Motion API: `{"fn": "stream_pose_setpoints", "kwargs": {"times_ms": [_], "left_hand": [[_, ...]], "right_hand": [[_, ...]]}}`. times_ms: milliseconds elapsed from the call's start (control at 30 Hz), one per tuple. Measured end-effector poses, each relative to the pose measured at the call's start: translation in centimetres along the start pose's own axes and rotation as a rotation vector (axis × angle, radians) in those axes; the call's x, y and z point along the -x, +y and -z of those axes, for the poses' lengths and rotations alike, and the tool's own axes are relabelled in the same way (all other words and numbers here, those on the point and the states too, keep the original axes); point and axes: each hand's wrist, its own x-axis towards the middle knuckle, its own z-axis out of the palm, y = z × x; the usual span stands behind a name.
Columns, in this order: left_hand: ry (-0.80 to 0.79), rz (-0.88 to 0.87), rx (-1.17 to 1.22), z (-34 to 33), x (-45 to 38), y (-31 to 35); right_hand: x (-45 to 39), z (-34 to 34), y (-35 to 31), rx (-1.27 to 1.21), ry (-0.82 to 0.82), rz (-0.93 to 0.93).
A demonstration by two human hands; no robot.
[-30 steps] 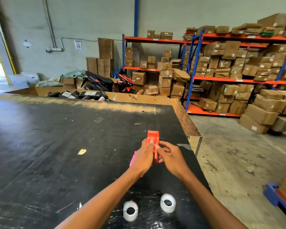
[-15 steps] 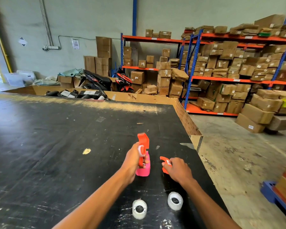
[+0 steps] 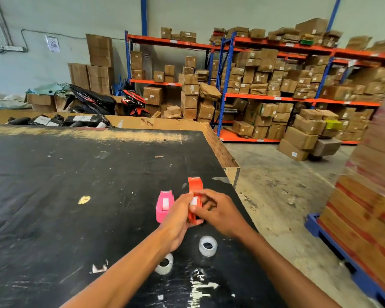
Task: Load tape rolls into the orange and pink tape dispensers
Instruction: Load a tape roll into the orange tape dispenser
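An orange tape dispenser [image 3: 195, 185] stands on the black table [image 3: 65, 185] near its right edge, a white roll showing inside it. My left hand [image 3: 177, 221] grips its near left side and my right hand [image 3: 218, 213] closes on it from the right. A pink tape dispenser [image 3: 163, 205] stands upright just left of my left hand, untouched, with a white roll in its slot. Two loose clear tape rolls lie nearer me: one [image 3: 207, 246] between my forearms, one [image 3: 165, 264] partly hidden by my left forearm.
The table's right edge [image 3: 229, 161] drops to a concrete floor. A stack of boxes on a blue pallet [image 3: 369, 214] stands close on the right. Shelves of cardboard boxes [image 3: 276, 85] and two scooters [image 3: 111, 101] fill the background.
The orange piece held apart in my right hand has come back to the orange dispenser, and both hands now close on it. The pink dispenser stands free to the left.
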Motion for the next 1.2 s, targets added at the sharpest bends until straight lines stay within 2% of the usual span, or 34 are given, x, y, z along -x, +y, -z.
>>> {"fn": "stream_pose_setpoints", "kwargs": {"times_ms": [100,167,300,367,433,567,700,733,767,833,867,933,1000,1067,1200], "left_hand": [[0.031,0.018,-0.025,-1.0,0.1,-0.7],[0.064,0.027,-0.050,-1.0,-0.1,-0.8],[0.084,0.029,-0.131,-0.5,0.1,-1.3],[0.076,0.018,-0.171,-0.3,0.3,-1.5],[0.067,0.020,-0.162,0.2,0.4,-1.7],[0.051,0.030,-0.148,0.5,1.0,-1.8],[0.071,0.033,-0.153,1.0,2.3,-0.6],[0.185,-0.022,-0.125,4.5,3.0,0.6],[0.202,-0.035,-0.112,5.4,3.2,0.8],[0.190,-0.008,-0.111,6.2,3.6,1.1],[0.187,-0.007,-0.114,6.3,3.7,0.6],[0.174,0.008,-0.108,5.9,3.9,0.1],[0.161,0.026,-0.102,5.8,3.7,-0.2],[0.161,0.032,-0.101,6.0,3.7,-0.1],[0.157,0.029,-0.088,6.4,3.9,0.2]], "right_hand": [[1.6,1.5,0.4,-0.074,0.101,-0.048],[2.6,3.1,1.1,-0.005,0.096,-0.129],[5.2,4.7,3.2,0.559,-0.265,-0.397],[6.1,4.0,4.1,0.658,-0.372,-0.479],[6.3,3.7,4.4,0.687,-0.410,-0.515],[5.1,4.4,2.9,0.761,-0.383,-0.468],[3.5,1.8,2.7,0.726,-0.298,-0.359],[0.8,-1.7,1.6,0.720,-0.364,-0.275],[0.3,-2.8,1.7,0.729,-0.379,-0.275],[0.2,-3.6,2.0,0.637,-0.344,-0.285],[0.1,-3.7,2.2,0.509,-0.270,-0.297],[0.8,-2.7,2.6,0.087,-0.136,-0.335],[1.3,-1.9,2.1,-0.276,-0.120,-0.328],[1.5,-1.6,1.7,-0.416,-0.113,-0.311],[1.3,-1.7,1.0,-0.443,-0.137,-0.269]]}}
